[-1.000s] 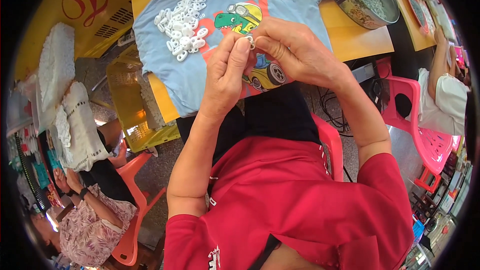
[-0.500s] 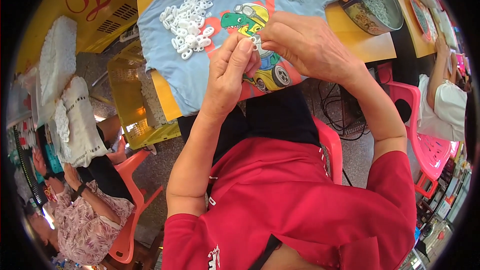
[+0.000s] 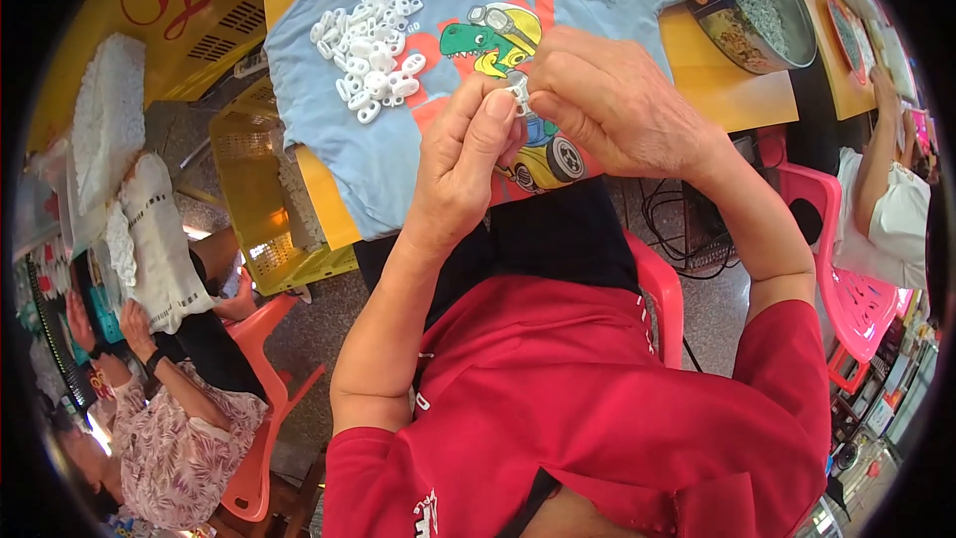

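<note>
Now your left hand (image 3: 463, 154) pinches a small white piece (image 3: 520, 90), upper centre of the frame; your right hand (image 3: 622, 105) curls beside it, its grip unclear. More white pieces (image 3: 378, 57) lie upper left.

Speckled grey floor (image 3: 321, 322); pink plastic chair (image 3: 854, 301) right.

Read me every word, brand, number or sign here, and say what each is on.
I won't repeat wording, only where it stands.
Yellow panel: large red script, partly out of view.
Red shirt: white lettering, turned sideways.
Blue shirt: tiny print beside the dinosaur, too small to read.
White pieces: any marks too small to tell.
</note>
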`<action>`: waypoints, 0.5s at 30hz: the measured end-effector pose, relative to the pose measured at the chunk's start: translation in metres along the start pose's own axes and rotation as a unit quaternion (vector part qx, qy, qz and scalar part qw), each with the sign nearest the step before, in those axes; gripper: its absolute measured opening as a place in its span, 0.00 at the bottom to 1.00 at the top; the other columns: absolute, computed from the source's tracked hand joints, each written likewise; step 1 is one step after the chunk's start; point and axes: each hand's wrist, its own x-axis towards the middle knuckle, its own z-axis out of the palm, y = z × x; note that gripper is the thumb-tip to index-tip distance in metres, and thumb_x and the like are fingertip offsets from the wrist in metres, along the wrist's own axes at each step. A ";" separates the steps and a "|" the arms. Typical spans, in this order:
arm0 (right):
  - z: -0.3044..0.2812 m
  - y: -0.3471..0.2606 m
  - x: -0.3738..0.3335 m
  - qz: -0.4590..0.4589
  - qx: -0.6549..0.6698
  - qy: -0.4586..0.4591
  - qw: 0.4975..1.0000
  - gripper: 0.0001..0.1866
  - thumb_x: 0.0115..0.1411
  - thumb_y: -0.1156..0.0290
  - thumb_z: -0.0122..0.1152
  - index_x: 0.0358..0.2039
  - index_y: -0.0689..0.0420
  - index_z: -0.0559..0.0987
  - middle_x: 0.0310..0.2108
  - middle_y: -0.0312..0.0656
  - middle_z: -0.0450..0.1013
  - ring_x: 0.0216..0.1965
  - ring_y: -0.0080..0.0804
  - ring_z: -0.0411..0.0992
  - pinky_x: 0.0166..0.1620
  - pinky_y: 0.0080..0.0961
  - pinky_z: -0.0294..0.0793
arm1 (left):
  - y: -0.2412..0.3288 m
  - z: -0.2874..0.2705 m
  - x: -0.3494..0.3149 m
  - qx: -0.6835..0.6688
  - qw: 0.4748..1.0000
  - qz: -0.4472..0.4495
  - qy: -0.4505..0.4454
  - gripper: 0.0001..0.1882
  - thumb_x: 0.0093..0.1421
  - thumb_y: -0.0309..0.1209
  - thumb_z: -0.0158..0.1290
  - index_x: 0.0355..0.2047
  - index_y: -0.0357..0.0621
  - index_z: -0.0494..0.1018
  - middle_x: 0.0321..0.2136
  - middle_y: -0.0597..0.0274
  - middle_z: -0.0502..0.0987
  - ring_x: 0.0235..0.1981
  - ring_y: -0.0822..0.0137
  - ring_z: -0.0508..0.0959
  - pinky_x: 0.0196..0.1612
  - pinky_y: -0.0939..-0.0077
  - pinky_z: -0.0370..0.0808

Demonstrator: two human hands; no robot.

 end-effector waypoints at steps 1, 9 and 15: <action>0.002 0.000 0.000 0.001 0.001 0.000 1.000 0.07 0.61 0.72 0.56 0.31 0.62 0.70 0.28 0.47 0.67 0.30 0.48 0.68 0.31 0.38 0.68 | 0.000 0.000 0.000 0.000 1.000 -0.001 0.000 0.12 0.70 0.34 0.40 0.35 0.40 0.67 0.24 0.70 0.60 0.25 0.76 0.60 0.28 0.81 0.59; 0.009 -0.003 -0.002 0.031 0.090 0.021 0.995 0.06 0.62 0.76 0.54 0.31 0.63 0.68 0.26 0.48 0.65 0.28 0.49 0.66 0.30 0.39 0.65 | -0.004 0.000 0.001 0.085 0.995 0.044 0.023 0.11 0.71 0.32 0.41 0.33 0.39 0.66 0.21 0.69 0.65 0.22 0.78 0.62 0.25 0.82 0.60; 0.016 -0.009 -0.008 0.119 0.144 0.008 0.982 0.07 0.65 0.74 0.49 0.32 0.64 0.68 0.26 0.49 0.64 0.28 0.49 0.66 0.30 0.37 0.64 | -0.004 0.003 -0.002 0.171 0.983 0.053 0.042 0.09 0.70 0.30 0.41 0.34 0.39 0.66 0.21 0.69 0.65 0.21 0.76 0.62 0.25 0.80 0.62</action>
